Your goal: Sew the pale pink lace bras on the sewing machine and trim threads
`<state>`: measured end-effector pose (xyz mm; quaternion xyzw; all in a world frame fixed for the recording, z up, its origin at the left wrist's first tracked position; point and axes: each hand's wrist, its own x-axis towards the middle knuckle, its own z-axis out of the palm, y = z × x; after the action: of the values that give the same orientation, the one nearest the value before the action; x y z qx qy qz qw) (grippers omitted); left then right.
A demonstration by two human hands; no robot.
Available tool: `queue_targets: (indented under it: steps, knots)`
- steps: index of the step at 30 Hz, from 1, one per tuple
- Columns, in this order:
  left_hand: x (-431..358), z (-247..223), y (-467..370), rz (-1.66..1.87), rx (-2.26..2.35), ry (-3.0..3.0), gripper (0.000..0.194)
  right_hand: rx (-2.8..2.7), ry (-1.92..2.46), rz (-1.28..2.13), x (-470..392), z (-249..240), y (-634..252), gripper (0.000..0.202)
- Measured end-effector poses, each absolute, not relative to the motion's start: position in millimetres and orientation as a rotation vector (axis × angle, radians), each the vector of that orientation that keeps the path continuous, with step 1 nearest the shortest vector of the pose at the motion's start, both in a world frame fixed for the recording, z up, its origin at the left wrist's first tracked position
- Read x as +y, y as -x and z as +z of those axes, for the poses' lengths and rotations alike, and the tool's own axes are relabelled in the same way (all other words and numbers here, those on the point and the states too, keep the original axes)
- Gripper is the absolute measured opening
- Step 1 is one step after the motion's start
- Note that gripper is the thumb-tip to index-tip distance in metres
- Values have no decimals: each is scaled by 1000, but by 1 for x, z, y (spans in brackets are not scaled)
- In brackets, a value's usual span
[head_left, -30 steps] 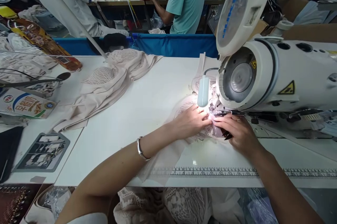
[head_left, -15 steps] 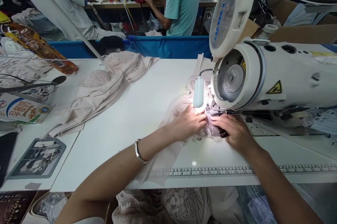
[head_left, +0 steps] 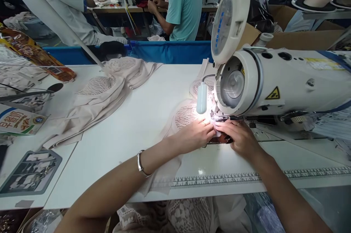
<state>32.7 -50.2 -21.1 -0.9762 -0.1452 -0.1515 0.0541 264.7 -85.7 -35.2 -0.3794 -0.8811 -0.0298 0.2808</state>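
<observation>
Under the head of a white sewing machine (head_left: 290, 79) lies a pale pink lace garment (head_left: 185, 116), lit by a small lamp (head_left: 202, 98). My left hand (head_left: 196, 135) presses the fabric left of the needle area, its fingers bent together. From the right, my right hand (head_left: 240, 134) rests at the fabric's edge, fingers stretched forward side by side. The fingertips of both hands are close to each other beside the presser area. Glare and the machine hide the needle. A silver bracelet (head_left: 140, 163) circles my left wrist.
More pink lace garments (head_left: 109, 90) lie on the white table (head_left: 142, 116) at the left, near a bottle (head_left: 35, 52) and a carton (head_left: 20, 119). A ruler strip (head_left: 219, 180) runs along the front edge. A person in a green shirt (head_left: 186, 4) works behind a blue cloth barrier (head_left: 172, 51).
The whole view has shifted slightly, so the machine appears farther left. The fabric beneath my hands has moved a little, and dark red material shows more between them. Both hands stay at the garment.
</observation>
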Motion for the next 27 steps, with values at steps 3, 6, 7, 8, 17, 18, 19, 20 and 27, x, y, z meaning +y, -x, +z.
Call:
queue_targets:
  steps: [3, 6, 7, 8, 17, 18, 19, 20, 27]
  knots:
    - [-50, -21, -32, -494, -418, 2960, 28, -2353, 1004, -87, -87, -32, -264, 42]
    - [-49, -23, -30, -540, -445, 2967, 25, -2339, 1011, -72, -90, -31, -264, 30]
    - [-49, -24, -30, -543, -447, 2981, 24, -2339, 1016, -63, -90, -31, -264, 27]
    - [-49, -24, -30, -537, -445, 2995, 23, -2340, 1026, -59, -90, -31, -264, 26]
    - [-48, -25, -28, -494, -601, 3009, 32, -2335, 1018, -128, -88, -33, -264, 30]
    - [-47, -25, -28, -488, -614, 3003, 32, -2339, 1016, -127, -88, -33, -264, 33]
    - [-46, -24, -27, -482, -624, 2995, 33, -2340, 1017, -135, -88, -33, -264, 36]
    - [-45, -24, -27, -479, -632, 2986, 34, -2343, 1022, -147, -88, -33, -264, 40]
    - [-34, -24, -27, -559, -658, 3012, 32, -2377, 1098, -186, -87, -33, -264, 56]
